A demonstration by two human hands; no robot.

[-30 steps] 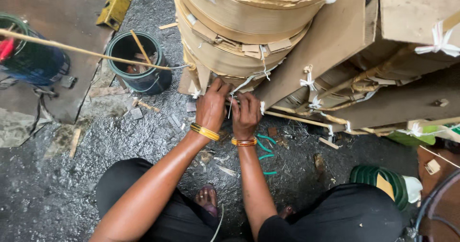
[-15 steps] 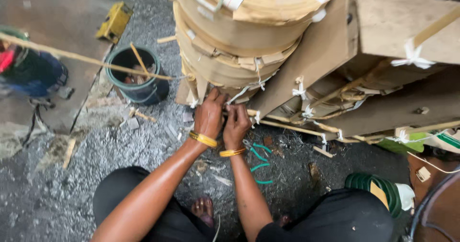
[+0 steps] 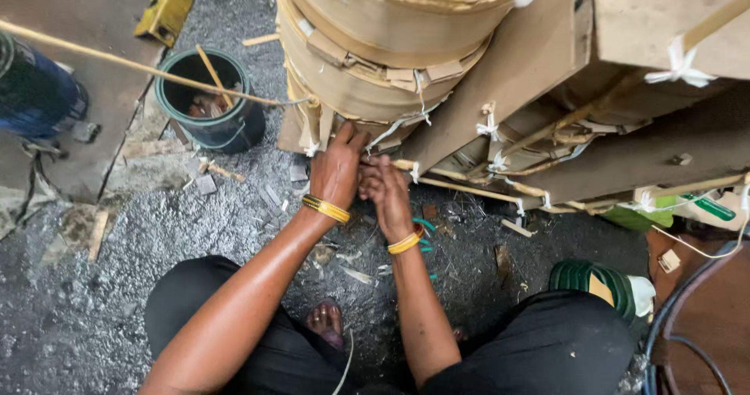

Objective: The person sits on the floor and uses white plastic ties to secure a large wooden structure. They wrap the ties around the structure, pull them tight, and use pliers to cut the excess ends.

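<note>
Bucket (image 3: 209, 102) left on the floor; my left hand (image 3: 336, 168) and right hand (image 3: 387, 188) pinch a white tie (image 3: 391, 127) under the cardboard stack (image 3: 375, 51).

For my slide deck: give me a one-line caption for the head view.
Seated person's left hand and right hand work white string on a cardboard-and-stick structure beside a dark bucket.

1. The big round stack of cardboard rings (image 3: 375, 59) fills the top middle and blocks the way up.
2. Flat boards (image 3: 547, 75) tied with sticks close off the upper right.
3. A dark bucket (image 3: 209, 102) and a long thin stick (image 3: 133, 65) stand in the way at the upper left.
4. The grey gritty floor (image 3: 101, 285) at the lower left has open room to pass.
5. Legs in black cloth (image 3: 547, 348) fill the bottom.
</note>
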